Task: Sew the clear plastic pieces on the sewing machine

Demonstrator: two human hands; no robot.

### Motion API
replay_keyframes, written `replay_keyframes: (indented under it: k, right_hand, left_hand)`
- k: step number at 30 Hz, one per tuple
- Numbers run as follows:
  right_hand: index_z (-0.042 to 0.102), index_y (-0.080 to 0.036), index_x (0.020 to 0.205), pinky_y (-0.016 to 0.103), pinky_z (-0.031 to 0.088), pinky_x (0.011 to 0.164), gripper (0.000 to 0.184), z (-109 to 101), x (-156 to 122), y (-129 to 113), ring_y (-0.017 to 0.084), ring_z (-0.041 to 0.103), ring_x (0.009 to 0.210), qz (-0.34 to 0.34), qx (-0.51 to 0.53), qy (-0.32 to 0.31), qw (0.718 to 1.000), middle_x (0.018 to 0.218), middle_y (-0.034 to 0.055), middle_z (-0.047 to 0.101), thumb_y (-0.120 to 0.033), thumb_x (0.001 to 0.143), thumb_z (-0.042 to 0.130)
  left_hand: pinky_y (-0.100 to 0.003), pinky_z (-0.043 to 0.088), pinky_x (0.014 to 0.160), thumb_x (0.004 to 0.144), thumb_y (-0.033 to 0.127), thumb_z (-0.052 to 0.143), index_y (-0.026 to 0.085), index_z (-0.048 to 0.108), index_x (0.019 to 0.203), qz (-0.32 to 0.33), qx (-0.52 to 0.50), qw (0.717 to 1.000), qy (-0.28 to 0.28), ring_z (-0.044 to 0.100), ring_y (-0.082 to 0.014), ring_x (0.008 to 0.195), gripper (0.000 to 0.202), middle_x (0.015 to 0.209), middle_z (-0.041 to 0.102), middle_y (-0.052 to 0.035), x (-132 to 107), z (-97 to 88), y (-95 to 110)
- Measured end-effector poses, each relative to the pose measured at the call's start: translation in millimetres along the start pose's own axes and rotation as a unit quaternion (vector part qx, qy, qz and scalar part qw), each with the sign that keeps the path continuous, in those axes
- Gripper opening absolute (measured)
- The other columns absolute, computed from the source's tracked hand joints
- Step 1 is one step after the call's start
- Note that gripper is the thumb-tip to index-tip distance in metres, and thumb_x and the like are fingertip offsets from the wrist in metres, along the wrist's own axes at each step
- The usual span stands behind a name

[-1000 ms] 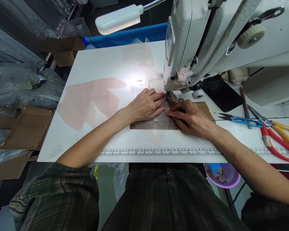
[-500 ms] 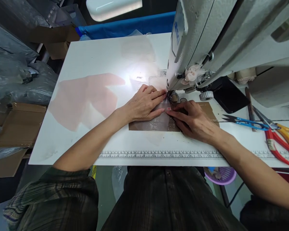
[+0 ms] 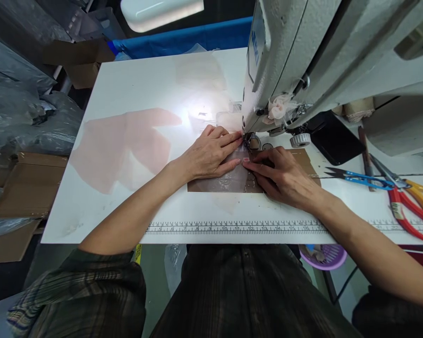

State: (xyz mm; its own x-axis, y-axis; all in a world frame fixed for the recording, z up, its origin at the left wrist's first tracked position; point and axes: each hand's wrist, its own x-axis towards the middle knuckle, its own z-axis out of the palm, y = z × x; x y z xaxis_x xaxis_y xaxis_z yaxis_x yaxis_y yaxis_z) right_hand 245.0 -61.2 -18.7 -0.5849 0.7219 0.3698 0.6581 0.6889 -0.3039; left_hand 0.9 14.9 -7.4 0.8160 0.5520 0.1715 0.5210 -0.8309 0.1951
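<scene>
Just in front of the sewing machine's presser foot, a thin see-through piece of fabric lies flat on the brown patch of the bench. Its faint edges seem to run lengthwise from the foot back toward the person. The left hand lies spread and flat on it to the left of the foot, index fingertip almost at the foot and nearer than the right hand. That hand presses down with fingers together from the right and a little behind the foot, and neither hand pinches anything.
</scene>
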Motion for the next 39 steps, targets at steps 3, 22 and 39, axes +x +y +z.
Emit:
replay_keyframes:
  k: [3, 22, 39]
  right_hand:
    - [0.066, -0.024, 0.13, 0.047, 0.049, 0.094, 0.035, 1, 0, 0, 0.028, 0.054, 0.105, 0.001, 0.001, 0.003, 1.0, 0.113, 0.0133, 0.062, -0.021, 0.099, 0.05]
    - [0.071, -0.016, 0.125, 0.048, 0.053, 0.09, 0.033, 2, -1, 1, 0.029, 0.055, 0.106, -0.027, 0.007, 0.027, 0.999, 0.111, 0.0167, 0.061, -0.018, 0.096, 0.055]
    - [0.065, -0.008, 0.132, 0.047, 0.053, 0.093, 0.039, 7, -1, -3, 0.029, 0.05, 0.105, 0.022, -0.006, 0.043, 0.999, 0.112, 0.0189, 0.056, -0.02, 0.097, 0.053]
  left_hand:
    - [-0.051, 0.033, 0.102, 0.1, 0.043, 0.048, 0.016, 0.055, 0.14, 0.0, 0.011, 1.0, -0.003, 0.049, -0.0358, 0.123, 0.049, 0.147, 0.056, -0.0155, 0, 0.0, 1]
    - [-0.042, 0.048, 0.083, 0.102, 0.038, 0.05, 0.011, 0.067, 0.112, 0.103, 0.137, 0.977, 0.126, 0.063, -0.0262, 0.097, 0.033, 0.116, 0.071, -0.0153, -1, 9.4, 9]
    - [-0.04, 0.052, 0.074, 0.093, 0.033, 0.06, 0.013, 0.074, 0.112, 0.138, 0.099, 0.977, 0.129, 0.067, -0.0231, 0.083, 0.03, 0.117, 0.074, -0.0126, -6, 1.8, 5]
